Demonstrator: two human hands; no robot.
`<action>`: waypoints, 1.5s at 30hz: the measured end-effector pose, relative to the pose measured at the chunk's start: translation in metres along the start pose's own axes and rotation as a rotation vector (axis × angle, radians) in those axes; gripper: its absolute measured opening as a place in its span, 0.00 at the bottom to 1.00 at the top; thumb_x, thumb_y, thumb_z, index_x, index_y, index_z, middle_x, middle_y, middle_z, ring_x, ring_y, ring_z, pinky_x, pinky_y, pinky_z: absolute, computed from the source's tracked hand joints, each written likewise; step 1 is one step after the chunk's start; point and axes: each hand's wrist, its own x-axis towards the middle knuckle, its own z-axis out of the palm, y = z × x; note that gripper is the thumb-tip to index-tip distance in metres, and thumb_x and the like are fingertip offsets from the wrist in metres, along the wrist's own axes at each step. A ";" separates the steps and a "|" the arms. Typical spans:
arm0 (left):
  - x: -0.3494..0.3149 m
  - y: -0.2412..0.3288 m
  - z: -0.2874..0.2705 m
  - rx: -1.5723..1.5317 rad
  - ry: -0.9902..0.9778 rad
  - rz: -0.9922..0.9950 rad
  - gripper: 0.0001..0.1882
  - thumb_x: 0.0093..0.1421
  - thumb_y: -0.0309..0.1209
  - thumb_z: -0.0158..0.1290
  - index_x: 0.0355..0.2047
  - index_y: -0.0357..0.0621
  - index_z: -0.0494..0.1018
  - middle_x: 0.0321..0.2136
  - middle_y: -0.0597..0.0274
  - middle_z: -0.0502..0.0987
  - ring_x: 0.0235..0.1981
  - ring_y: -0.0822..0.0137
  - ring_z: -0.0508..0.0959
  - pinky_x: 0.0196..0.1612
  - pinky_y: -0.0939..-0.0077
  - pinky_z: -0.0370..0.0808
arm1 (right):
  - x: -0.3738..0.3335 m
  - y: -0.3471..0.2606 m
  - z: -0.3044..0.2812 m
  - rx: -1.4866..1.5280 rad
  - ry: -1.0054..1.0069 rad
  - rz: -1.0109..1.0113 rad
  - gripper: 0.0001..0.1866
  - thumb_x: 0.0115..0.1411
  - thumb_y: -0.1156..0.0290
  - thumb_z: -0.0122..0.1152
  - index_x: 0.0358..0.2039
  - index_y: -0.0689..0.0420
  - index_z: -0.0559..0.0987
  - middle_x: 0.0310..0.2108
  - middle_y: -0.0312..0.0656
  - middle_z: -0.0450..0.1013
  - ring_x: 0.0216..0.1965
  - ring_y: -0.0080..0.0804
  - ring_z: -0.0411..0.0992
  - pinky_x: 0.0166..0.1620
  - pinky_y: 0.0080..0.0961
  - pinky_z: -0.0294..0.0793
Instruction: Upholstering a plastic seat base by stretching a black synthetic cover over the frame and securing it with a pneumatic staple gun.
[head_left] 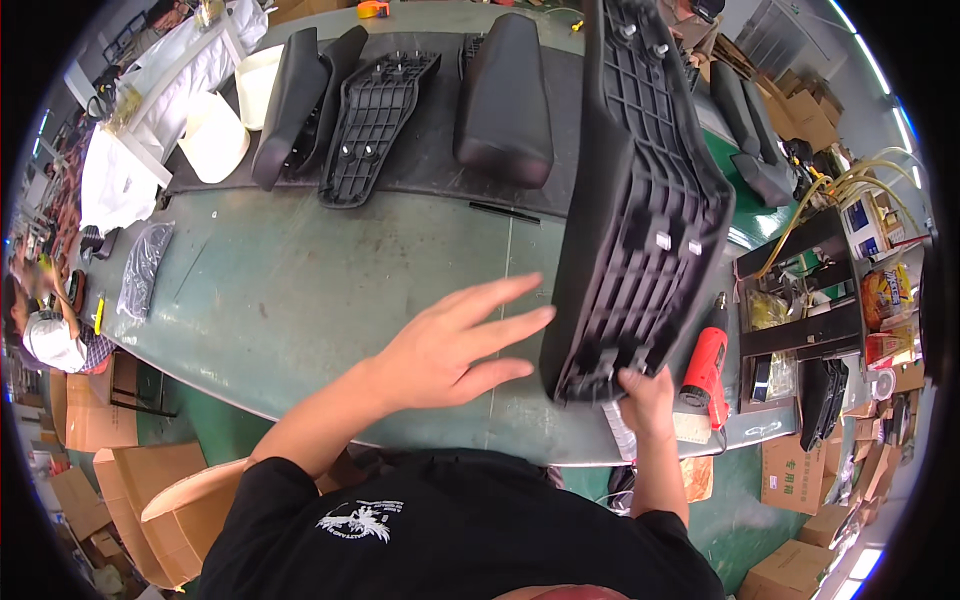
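Note:
My right hand is closed on the lower end of a long black padded seat, thumb over its edge. The seat stands tilted up in front of me, its ribbed plastic underside with bolts and small white tabs facing right and toward me. To its left, my left hand hovers over the green tabletop, fingers spread, holding nothing. Its fingertips come close to the seat's left side; a small gap seems to show. Beyond the hands, a finished-looking black seat and a ribbed black seat base lie on a dark mat.
A red heat gun lies right of the seat, beside a dark shelf. Another black seat and white shell-like pieces sit at the far left. Cardboard boxes stand on the floor. Another person is at the far left.

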 end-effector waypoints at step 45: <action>-0.082 -0.311 -0.150 0.523 0.550 -0.975 0.37 0.65 0.51 0.63 0.61 0.30 0.73 0.53 0.44 0.82 0.51 0.53 0.84 0.58 0.61 0.78 | 0.003 -0.042 0.117 -0.513 -0.621 -0.418 0.08 0.62 0.80 0.68 0.42 0.67 0.84 0.44 0.53 0.83 0.35 0.42 0.85 0.40 0.28 0.85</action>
